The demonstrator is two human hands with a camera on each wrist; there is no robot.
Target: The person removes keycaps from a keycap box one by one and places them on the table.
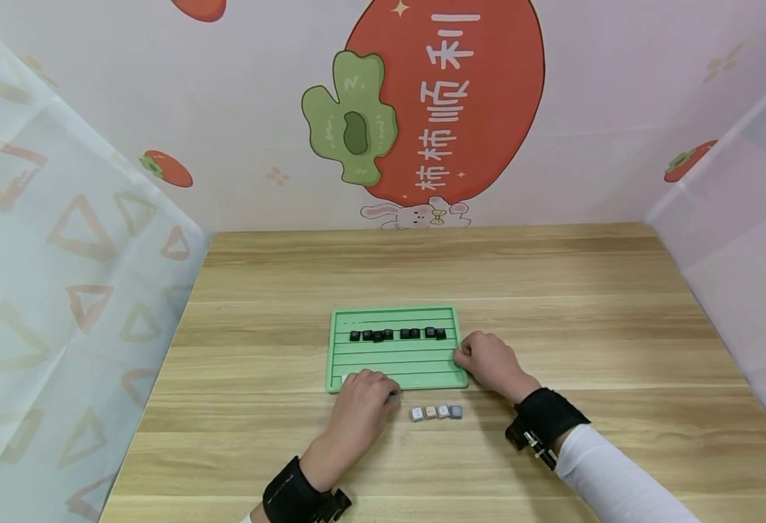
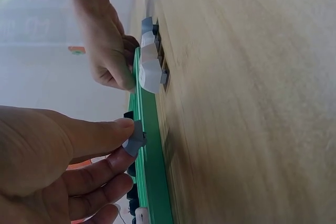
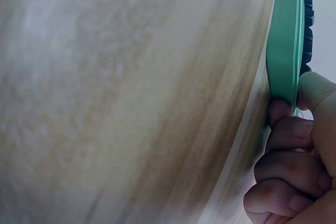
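Observation:
A shallow green ridged tray (image 1: 402,357) lies on the table, with a broken row of black keycaps (image 1: 377,336) across it. My left hand (image 1: 364,408) is over the tray's near edge; in the left wrist view it pinches a grey keycap (image 2: 135,139) between thumb and index finger. A pale keycap (image 2: 142,215) sits at the tray's near left, partly hidden by that hand in the head view. My right hand (image 1: 492,365) grips the tray's right edge, thumb on top and a curled finger against the outside, as the right wrist view shows.
Several white, beige and grey keycaps (image 1: 431,412) stand in a short row on the wooden table (image 1: 552,290), just in front of the tray. A printed backdrop (image 1: 252,94) rises behind the table, and pale sheets (image 1: 62,290) flank it.

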